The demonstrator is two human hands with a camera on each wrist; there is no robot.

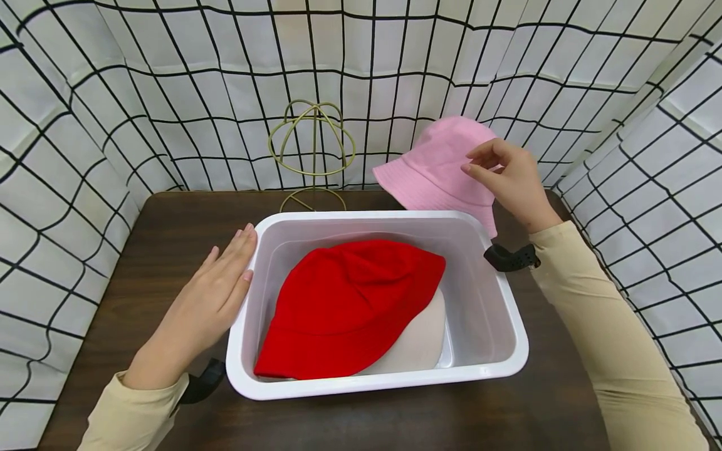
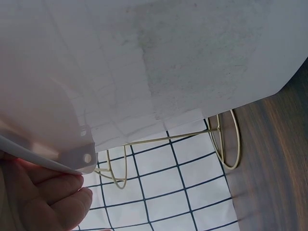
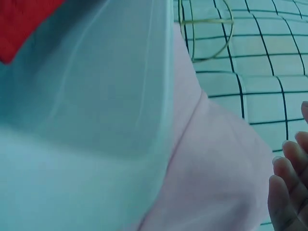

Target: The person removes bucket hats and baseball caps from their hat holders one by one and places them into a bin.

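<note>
A white plastic bin (image 1: 389, 381) stands on the brown table, tilted slightly in the head view. Inside it lies a red bucket hat (image 1: 350, 307), partly covering a cream-coloured, hat-like item (image 1: 417, 341). My left hand (image 1: 209, 304) rests against the bin's left rim, fingers extended along it. Behind the bin's back right corner is a pink bucket hat (image 1: 434, 166), its brim partly hidden by the bin. My right hand (image 1: 507, 178) is beside the pink hat's crown, fingers loosely bent. In the right wrist view those fingertips (image 3: 284, 168) show apart from the pink fabric (image 3: 216, 159).
A gold wire hat stand (image 1: 313, 174) rises behind the bin, left of the pink hat. Black wire grid panels (image 1: 225, 74) backed with white enclose the table (image 1: 169, 225) at the back and sides. Each wrist wears a black band (image 1: 510, 258).
</note>
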